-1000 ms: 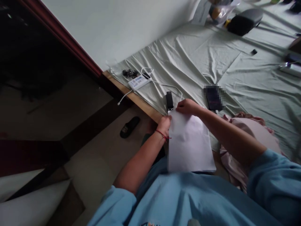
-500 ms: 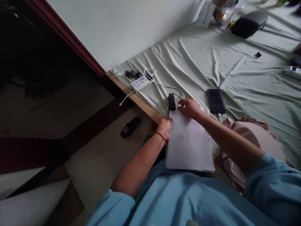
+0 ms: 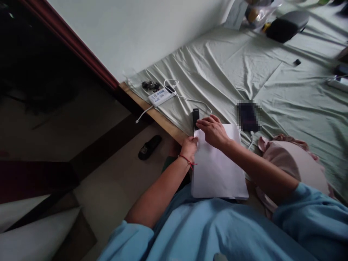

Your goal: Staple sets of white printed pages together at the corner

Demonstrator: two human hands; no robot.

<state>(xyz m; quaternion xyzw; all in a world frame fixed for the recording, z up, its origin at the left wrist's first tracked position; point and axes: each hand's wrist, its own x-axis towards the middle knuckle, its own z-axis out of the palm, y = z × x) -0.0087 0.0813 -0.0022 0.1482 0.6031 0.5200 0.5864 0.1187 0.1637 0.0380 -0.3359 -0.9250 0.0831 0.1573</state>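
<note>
Black stapler (image 3: pixel 195 116), faint marking (image 3: pixel 196 110) illegible

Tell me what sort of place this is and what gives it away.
Most likely a bedroom: a wrinkled pale green sheet covers a broad, bed-like surface with a wooden edge, a pink pillow-like bundle lies on it, and a dark slipper is on the floor.
</note>
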